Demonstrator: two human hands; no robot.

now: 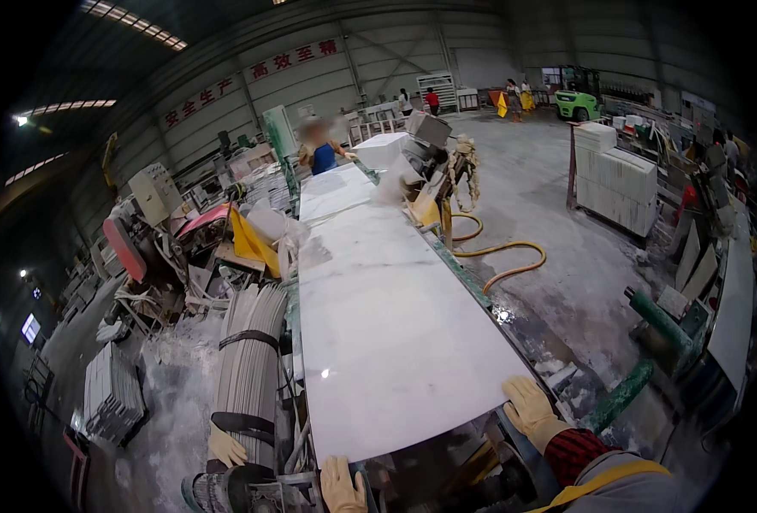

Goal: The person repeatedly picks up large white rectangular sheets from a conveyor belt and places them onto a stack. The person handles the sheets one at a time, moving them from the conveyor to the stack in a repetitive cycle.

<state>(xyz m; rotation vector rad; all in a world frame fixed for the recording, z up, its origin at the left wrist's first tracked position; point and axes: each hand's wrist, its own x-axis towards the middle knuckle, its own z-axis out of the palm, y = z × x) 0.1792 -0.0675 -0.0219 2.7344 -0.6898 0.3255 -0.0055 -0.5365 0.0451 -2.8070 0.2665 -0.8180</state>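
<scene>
The slab point(404, 342) is judged heavy, stiff and brittle, best held at its near corners, where left hand point(343, 486) and right hand point(532, 412) are placed apart, grip unclear.

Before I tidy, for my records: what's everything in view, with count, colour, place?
Slab: one nearest, white, centre
Rail: at least one, green, slab's right
Bundle of strips: one, grey, left of slab
Glove: one, cream, by bundle's foot, possibly worn
Strip stack: one, pale, far left
Control box: one, beige, upper left
Hose: one, yellow, right of slab
Block stack: one, white, right
Forklift: one, green, back right
Co-worker: one, blue-clad, far end
Distant people: several, mixed, back
Left hand: one, cream-gloved, slab's near edge
Right hand: one, cream-gloved, slab's near right corner
</scene>
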